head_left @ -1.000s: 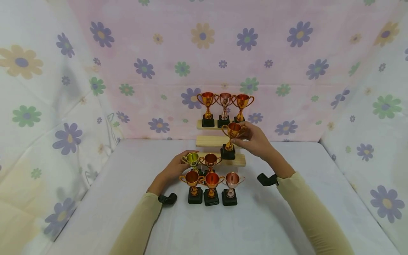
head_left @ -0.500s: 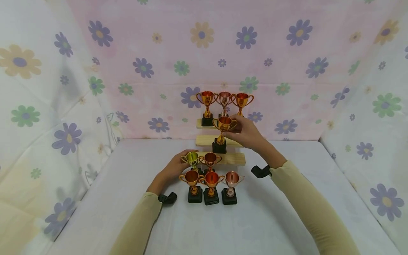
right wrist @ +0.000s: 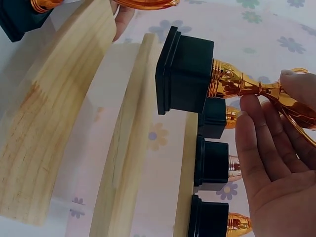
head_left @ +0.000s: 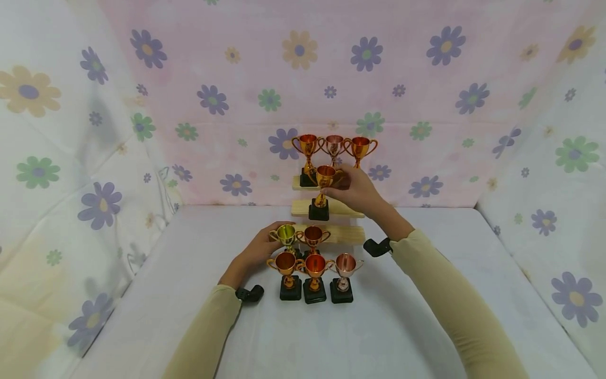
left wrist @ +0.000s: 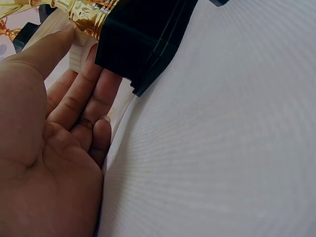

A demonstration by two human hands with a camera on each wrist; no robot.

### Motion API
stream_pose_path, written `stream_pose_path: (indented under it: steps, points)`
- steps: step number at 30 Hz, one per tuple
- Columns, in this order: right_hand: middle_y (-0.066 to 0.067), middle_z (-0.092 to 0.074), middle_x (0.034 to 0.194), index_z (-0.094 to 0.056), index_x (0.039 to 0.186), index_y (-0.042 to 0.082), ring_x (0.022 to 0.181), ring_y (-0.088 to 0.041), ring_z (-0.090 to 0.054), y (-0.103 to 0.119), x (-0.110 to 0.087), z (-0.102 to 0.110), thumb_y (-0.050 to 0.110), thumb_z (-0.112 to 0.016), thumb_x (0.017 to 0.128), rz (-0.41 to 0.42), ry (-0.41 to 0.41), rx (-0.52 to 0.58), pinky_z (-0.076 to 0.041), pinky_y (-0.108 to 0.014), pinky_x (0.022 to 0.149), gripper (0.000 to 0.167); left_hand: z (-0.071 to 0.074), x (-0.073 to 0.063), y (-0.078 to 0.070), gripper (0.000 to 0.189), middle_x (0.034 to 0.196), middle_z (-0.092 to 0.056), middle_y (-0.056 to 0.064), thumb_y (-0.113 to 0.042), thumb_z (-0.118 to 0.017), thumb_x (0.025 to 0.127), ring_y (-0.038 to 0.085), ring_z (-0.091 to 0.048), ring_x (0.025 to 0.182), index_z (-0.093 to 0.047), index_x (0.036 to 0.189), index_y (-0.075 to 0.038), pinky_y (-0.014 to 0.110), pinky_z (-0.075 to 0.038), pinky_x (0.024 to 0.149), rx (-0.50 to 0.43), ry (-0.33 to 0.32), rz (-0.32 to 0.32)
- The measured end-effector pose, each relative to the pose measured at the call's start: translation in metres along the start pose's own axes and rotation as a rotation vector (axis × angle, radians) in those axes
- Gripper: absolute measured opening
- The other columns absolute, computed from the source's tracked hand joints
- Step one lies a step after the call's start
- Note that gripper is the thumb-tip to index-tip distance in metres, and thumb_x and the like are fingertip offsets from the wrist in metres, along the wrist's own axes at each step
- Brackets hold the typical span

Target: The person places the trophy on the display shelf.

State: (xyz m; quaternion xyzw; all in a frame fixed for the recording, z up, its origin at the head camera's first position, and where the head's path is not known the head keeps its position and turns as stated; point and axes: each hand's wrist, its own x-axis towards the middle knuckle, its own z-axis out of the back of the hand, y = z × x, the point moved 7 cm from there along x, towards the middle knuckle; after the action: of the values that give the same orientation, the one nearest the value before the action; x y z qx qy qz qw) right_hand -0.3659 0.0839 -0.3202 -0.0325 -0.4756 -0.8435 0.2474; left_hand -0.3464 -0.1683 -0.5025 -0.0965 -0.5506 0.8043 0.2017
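My right hand (head_left: 357,190) holds an orange-gold trophy cup (head_left: 325,178) by its stem, thumb on one side and fingers on the other. Its black base (right wrist: 185,73) overlaps the middle wooden plank (head_left: 343,207) in the head view. My left hand (head_left: 258,247) is at a yellow-gold trophy (head_left: 286,235) on the table's left side. In the left wrist view its thumb touches the golden stem (left wrist: 91,17), with fingers curled behind the black base (left wrist: 140,34). Beside that one stands a copper trophy (head_left: 313,238), its base mostly hidden by the front row.
Three trophies, orange (head_left: 285,263), red-orange (head_left: 315,266) and rose (head_left: 345,265), form the front row on the white table. On the top plank (head_left: 296,182) stand orange (head_left: 308,143), rose (head_left: 334,142) and orange-gold (head_left: 360,145) trophies. The lowest plank (head_left: 347,235) lies behind the table trophies.
My right hand has carried the held trophy leftward and up, from the lower plank's front to the left part of the middle plank. My left hand stays where it was.
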Motion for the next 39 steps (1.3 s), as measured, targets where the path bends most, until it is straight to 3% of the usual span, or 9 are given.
stream_pose_path:
  steps: [6, 18, 39]
  points:
    - [-0.016, -0.074, 0.116, -0.060, 0.137, 0.001, 0.102, -0.030, -0.074, 0.001, 0.003, -0.005, 0.017, -0.083, 0.094, -0.002, 0.010, 0.029, -0.060, -0.047, 0.094, 0.051, 0.000, 0.001, 0.000, 0.048, 0.143, -0.062, 0.006, -0.014, -0.064, 0.107, 0.028, -0.058, 0.134, -0.055, 0.154, -0.022, 0.056, -0.042, 0.117, -0.001, 0.003, 0.005]
    - [-0.014, -0.071, 0.120, -0.058, 0.143, 0.003, 0.105, -0.029, -0.072, 0.001, 0.012, -0.015, 0.024, -0.084, 0.094, -0.043, 0.027, -0.089, -0.059, -0.046, 0.096, 0.059, 0.000, -0.002, -0.002, 0.049, 0.141, -0.062, 0.007, -0.009, -0.061, 0.107, 0.028, -0.058, 0.130, -0.055, 0.154, -0.019, 0.054, -0.043, 0.115, 0.016, -0.007, -0.010]
    - [-0.012, -0.073, 0.118, -0.056, 0.145, 0.003, 0.105, -0.027, -0.072, 0.007, 0.026, -0.027, 0.023, -0.082, 0.095, -0.025, 0.039, -0.139, -0.059, -0.044, 0.095, 0.059, 0.001, -0.001, -0.004, 0.048, 0.141, -0.063, 0.005, -0.012, -0.062, 0.107, 0.027, -0.059, 0.129, -0.055, 0.153, -0.020, 0.055, -0.043, 0.114, 0.036, -0.010, -0.046]
